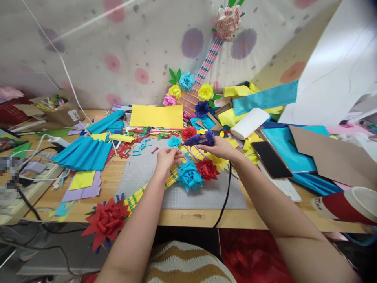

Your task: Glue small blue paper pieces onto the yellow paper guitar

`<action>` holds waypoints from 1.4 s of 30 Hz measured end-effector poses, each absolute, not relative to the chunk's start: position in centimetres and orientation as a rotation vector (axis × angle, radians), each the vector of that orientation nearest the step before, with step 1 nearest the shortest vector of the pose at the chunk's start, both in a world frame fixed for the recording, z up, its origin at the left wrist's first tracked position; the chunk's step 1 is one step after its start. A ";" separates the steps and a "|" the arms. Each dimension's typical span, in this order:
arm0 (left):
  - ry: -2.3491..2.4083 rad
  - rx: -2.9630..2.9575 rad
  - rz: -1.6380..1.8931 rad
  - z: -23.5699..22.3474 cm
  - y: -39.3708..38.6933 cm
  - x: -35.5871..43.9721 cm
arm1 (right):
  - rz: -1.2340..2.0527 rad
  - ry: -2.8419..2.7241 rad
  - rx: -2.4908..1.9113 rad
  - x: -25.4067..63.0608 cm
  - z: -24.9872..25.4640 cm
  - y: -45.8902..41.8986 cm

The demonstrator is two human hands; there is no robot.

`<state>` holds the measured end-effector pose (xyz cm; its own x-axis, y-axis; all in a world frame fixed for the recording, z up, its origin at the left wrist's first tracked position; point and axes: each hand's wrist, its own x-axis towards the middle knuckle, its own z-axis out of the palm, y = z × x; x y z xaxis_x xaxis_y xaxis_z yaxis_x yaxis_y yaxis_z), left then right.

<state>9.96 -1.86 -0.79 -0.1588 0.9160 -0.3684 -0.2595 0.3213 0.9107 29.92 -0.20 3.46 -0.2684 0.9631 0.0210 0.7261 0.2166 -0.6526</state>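
In my right hand [219,147] is a dark blue glue gun [200,138], its nozzle pointing left. A black cord hangs from it past the table's front edge. My left hand [168,159] is closed in a pinch on a small light-blue paper flower [174,141], right by the nozzle. Below both hands a yellow paper guitar [171,179] lies aslant on the grey cutting mat [218,196]. On its body sit a large blue paper flower [190,175] and red paper flowers [207,169]. A big red flower [107,220] tops its neck at the lower left.
A pink paper guitar [203,74] with flowers leans against the patterned curtain. Paper scraps and a pleated blue sheet [85,153] lie left. To the right are a phone [272,159], cardboard [338,157] and a paper cup [344,204] near the edge. A power strip [35,188] stands far left.
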 end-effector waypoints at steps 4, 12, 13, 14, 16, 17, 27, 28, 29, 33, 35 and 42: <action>1.350 0.718 1.192 -1.0 -2.0 10.0 | 0.705 -2.119 -1.558 29.5 4.0 -0.1; 1.345 0.696 1.211 -1.0 -2.1 10.1 | 0.684 -2.171 -1.558 29.0 4.3 0.2; 1.343 0.698 1.212 -1.0 -2.1 10.0 | 0.678 -2.182 -1.564 29.0 4.3 0.2; 1.342 0.700 1.213 -1.0 -2.1 10.0 | 0.671 -2.194 -1.572 28.9 4.4 0.2; 1.341 0.701 1.216 -1.0 -2.1 9.9 | 0.657 -2.227 -1.586 28.7 4.6 0.1; 1.341 0.698 1.219 -0.9 -2.1 9.9 | 0.651 -2.244 -1.594 28.6 4.7 0.0; 1.362 0.683 1.213 -0.2 -2.3 10.0 | 0.656 -2.270 -1.586 28.6 4.9 0.1; 1.360 0.683 1.214 -0.1 -2.3 10.0 | 0.660 -2.269 -1.574 28.6 4.9 0.1; 1.358 0.683 1.214 -0.1 -2.3 9.9 | 0.663 -2.268 -1.564 28.6 4.9 0.1; 1.342 0.676 1.215 -0.2 -2.3 9.9 | 0.659 -2.266 -1.550 28.6 4.9 0.2; 1.332 0.676 1.215 -0.3 -2.3 9.9 | 0.647 -2.266 -1.553 28.6 4.7 0.3; 1.338 0.709 1.193 -0.5 -2.3 10.0 | 0.634 -2.266 -1.558 28.5 4.7 0.3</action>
<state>9.98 -2.26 -0.49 -0.1667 0.9243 -0.3433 -0.2359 0.3006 0.9241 28.52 0.32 4.71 -0.3552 0.9347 0.0106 0.7937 0.3076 -0.5248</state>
